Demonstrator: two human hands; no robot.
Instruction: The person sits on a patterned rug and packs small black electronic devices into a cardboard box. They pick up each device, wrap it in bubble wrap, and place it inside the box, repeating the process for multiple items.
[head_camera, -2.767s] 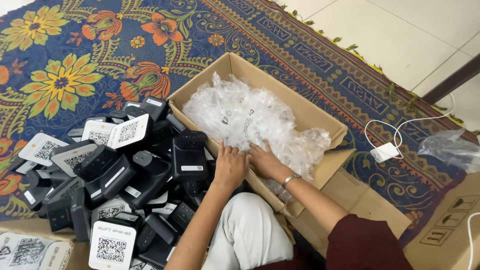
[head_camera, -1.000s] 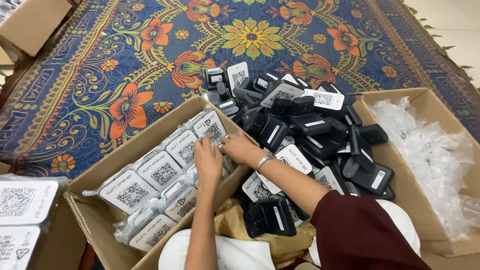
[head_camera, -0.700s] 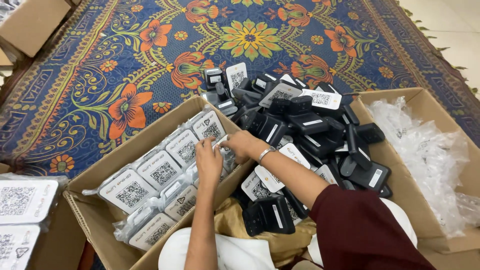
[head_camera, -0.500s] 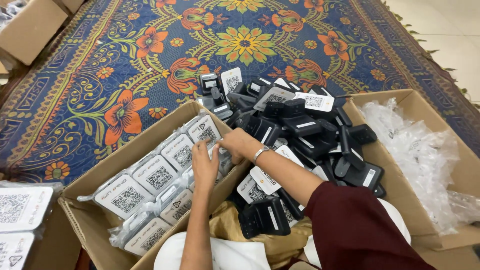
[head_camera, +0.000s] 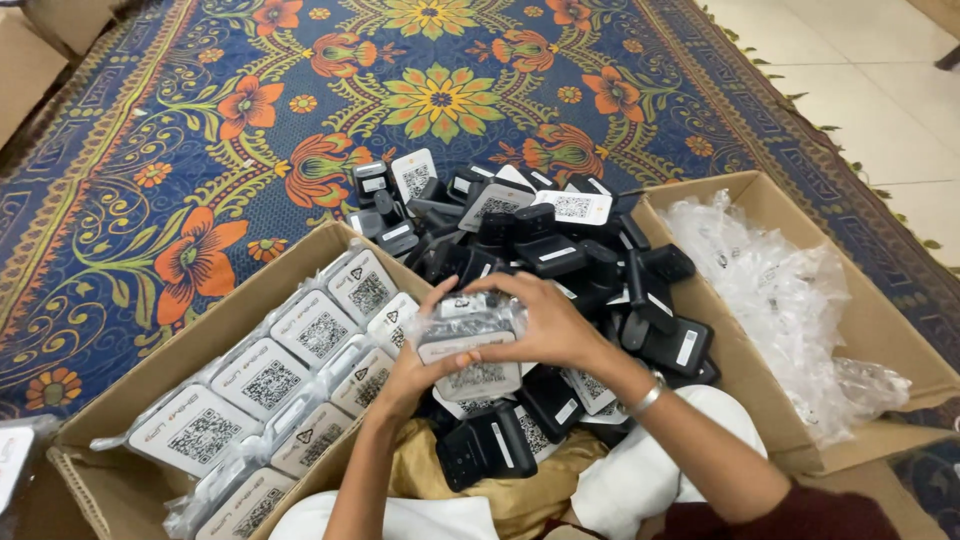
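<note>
At my far left a cardboard box (head_camera: 130, 440) sits open on the rug, packed with flat white-faced devices in clear plastic bags (head_camera: 265, 385), each face showing a square black code and standing in slanted rows. My left hand (head_camera: 420, 365) comes up from below just past the box's right wall, and its fingers are curled under a bagged device (head_camera: 468, 350) that I hold above my lap. My right hand (head_camera: 545, 320) closes over the top and right side of that same packet, so both hands are clamped on it together, thumbs near its front. The packet is pale grey-white with a code label, and its wrapper is crinkled.

Behind and to the right of my hands lies a heap of black unwrapped devices (head_camera: 560, 260), some turned up to show white code stickers. Right of the heap a second cardboard box (head_camera: 880, 330) holds a pile of empty clear bags (head_camera: 780, 290).

Everything rests on a blue rug (head_camera: 200, 130) patterned with orange and yellow flowers; pale floor tiles (head_camera: 850, 60) show at the upper right.
</note>
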